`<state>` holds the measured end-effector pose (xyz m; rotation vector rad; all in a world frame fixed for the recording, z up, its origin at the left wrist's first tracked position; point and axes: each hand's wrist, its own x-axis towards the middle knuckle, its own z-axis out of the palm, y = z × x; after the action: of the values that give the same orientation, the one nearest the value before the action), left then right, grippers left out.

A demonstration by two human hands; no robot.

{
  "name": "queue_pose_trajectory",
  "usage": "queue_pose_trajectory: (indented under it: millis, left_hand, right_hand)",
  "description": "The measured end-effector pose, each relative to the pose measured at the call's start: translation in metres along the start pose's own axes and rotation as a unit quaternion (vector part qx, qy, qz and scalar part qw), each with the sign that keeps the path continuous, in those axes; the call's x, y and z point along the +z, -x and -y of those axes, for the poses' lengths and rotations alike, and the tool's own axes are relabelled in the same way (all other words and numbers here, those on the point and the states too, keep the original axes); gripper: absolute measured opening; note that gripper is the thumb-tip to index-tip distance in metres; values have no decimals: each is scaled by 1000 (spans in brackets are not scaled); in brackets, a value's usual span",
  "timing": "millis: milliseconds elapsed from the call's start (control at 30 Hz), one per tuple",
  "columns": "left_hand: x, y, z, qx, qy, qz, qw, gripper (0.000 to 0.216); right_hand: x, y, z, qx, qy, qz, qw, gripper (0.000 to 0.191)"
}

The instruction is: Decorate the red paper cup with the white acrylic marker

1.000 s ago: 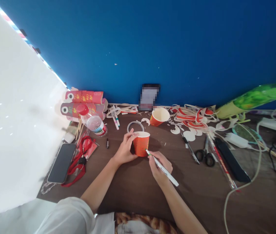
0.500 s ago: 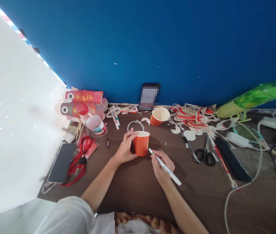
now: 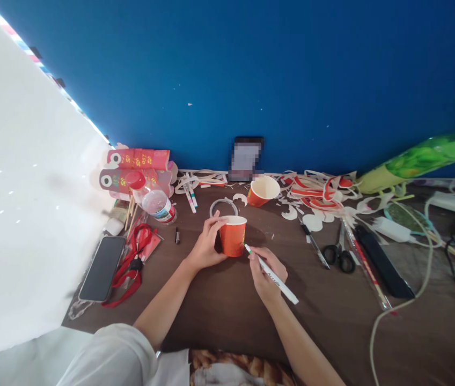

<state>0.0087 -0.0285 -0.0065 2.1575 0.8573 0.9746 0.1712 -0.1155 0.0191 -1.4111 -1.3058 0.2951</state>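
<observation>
An orange-red paper cup with a white rim stands upright on the brown table. My left hand grips its left side, fingers at the rim and thumb low near the base. Between the fingers of my right hand is a white marker, its tip pointing up and left, close to the cup's right side. Whether the tip touches the cup, I cannot tell. Just behind the cup lies a grey ring of tape or wire.
A second paper cup leans behind, beside cut paper strips. Scissors, a pen and a black pouch lie right, near a white cable. Leftward are a bottle, a phone and red paper crafts.
</observation>
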Motion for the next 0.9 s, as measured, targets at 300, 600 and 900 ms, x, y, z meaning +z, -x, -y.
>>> queue_pose_trajectory:
  millis: [300, 600, 900]
  left_hand:
    - [0, 0, -2, 7, 1, -4, 1000, 92]
    - [0, 0, -1, 4, -4, 0, 1000, 93]
    - [-1, 0, -2, 4, -2, 1, 1000, 92]
  right_hand:
    - [-2, 1, 3, 9, -1, 3, 1000, 11]
    - [0, 1, 2, 1, 5, 19, 1000, 10]
    - [0, 0, 2, 7, 14, 12, 1000, 13]
